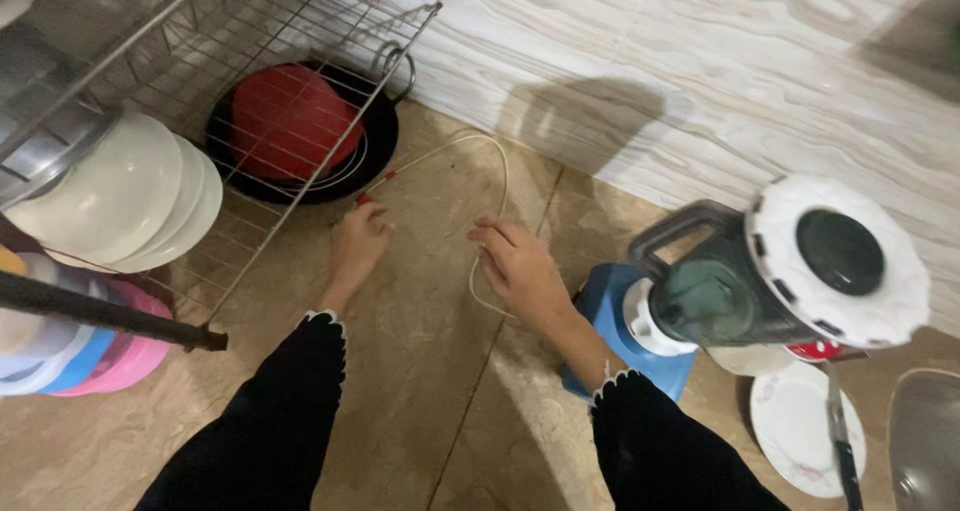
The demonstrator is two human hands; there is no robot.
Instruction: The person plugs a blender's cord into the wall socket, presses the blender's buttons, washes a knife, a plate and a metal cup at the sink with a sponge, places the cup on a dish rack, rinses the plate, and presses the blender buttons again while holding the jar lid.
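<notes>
While the white cord (490,186) looped away from the blender (740,291) toward the wall, the left hand (358,243) pinched its red-tipped end and the right hand (515,266), nearer the blender, curled loosely over its slack.

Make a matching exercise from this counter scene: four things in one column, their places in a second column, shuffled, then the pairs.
Things:
1. red bowl
2. blender
3. white cord
4. knife

Places:
A. on a small plate at lower right
B. looped on the counter between both hands
C. in a black pan beneath the wire rack
D. right of the right hand

Pairs: 1-C, 2-D, 3-B, 4-A
</notes>
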